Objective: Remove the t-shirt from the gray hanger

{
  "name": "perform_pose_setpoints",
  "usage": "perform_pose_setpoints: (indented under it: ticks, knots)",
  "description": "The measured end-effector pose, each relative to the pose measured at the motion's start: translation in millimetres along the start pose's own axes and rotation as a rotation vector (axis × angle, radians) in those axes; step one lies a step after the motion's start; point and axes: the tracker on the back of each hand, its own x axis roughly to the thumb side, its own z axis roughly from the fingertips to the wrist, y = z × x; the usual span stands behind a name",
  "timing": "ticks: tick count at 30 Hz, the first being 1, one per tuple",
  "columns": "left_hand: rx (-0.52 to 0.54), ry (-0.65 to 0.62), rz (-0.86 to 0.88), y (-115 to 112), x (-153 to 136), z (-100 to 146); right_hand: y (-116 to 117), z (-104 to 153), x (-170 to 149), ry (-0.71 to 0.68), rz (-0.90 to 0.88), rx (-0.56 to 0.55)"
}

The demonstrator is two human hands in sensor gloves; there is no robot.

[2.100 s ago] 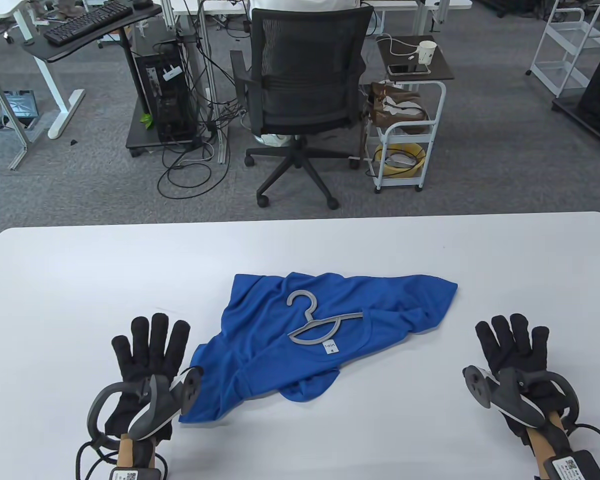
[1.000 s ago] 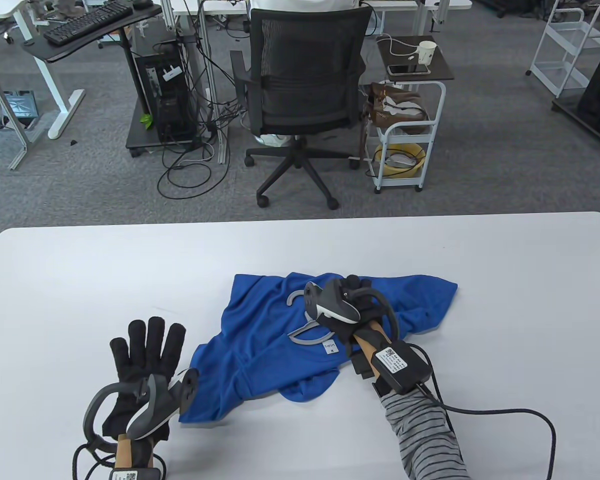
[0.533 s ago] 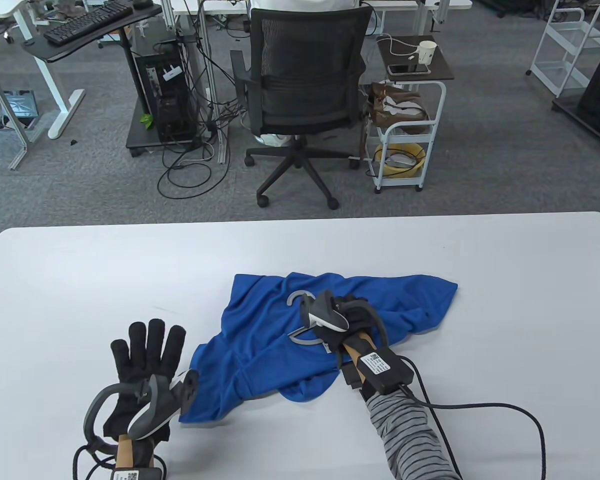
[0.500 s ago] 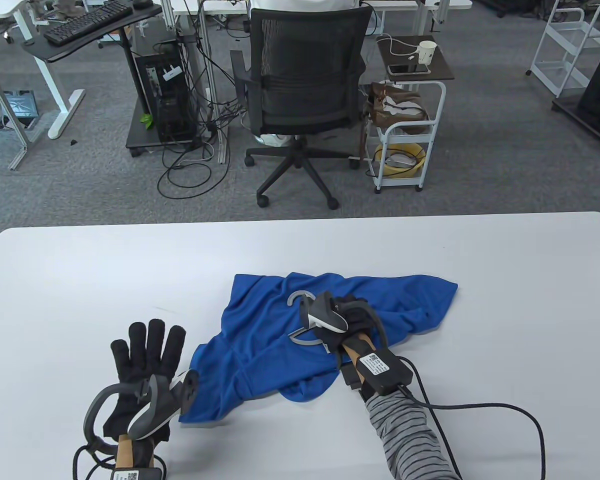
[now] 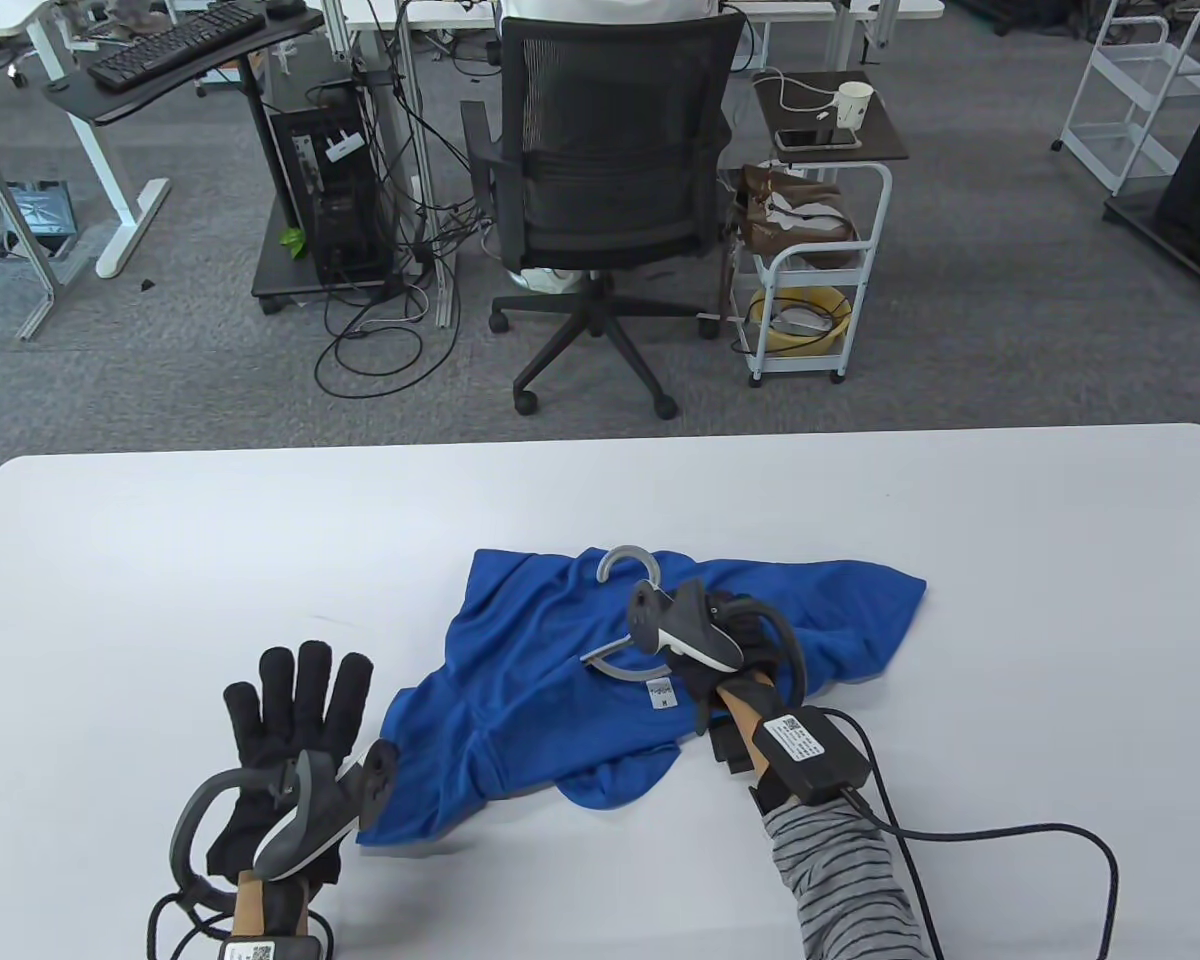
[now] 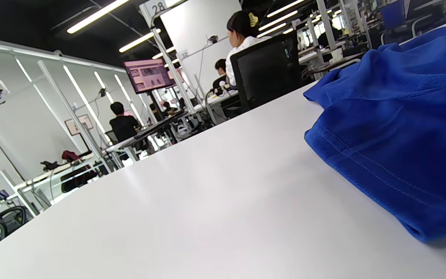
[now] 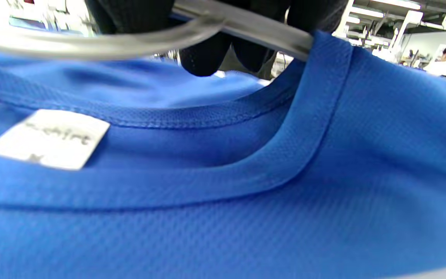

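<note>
A blue t-shirt [image 5: 560, 690] lies crumpled at the middle of the white table [image 5: 600, 490]. A gray hanger [image 5: 628, 562] sticks out of its collar, hook pointing away from me. My right hand [image 5: 705, 640] grips the hanger just below the hook and holds it slightly raised. In the right wrist view my fingers [image 7: 203, 54] wrap the gray hanger bar [image 7: 246, 29] above the collar and its white label [image 7: 50, 138]. My left hand [image 5: 295, 715] rests flat and spread on the table, left of the shirt's hem [image 6: 393, 155].
An office chair [image 5: 600, 170] and a white side cart [image 5: 810, 250] stand on the floor beyond the table's far edge. A black cable [image 5: 1010, 840] trails from my right wrist across the table.
My right hand came from the right side of the table, closed on the hanger, and has lifted it up and away, pulling the collar with it. The left hand stayed still.
</note>
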Motion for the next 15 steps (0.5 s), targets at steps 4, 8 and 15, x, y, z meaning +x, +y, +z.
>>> perform_pose_setpoints:
  ticks: [4,8,15]
  knots:
    - [-0.002,-0.020,0.016,1,5,0,-21,24,-16,-0.020,-0.084,-0.102]
    - [-0.007,-0.038,0.014,3,11,0,-36,49,-29,-0.033,-0.165,-0.184]
    - [0.033,-0.092,0.023,34,38,-1,-47,98,-49,-0.043,-0.281,-0.269]
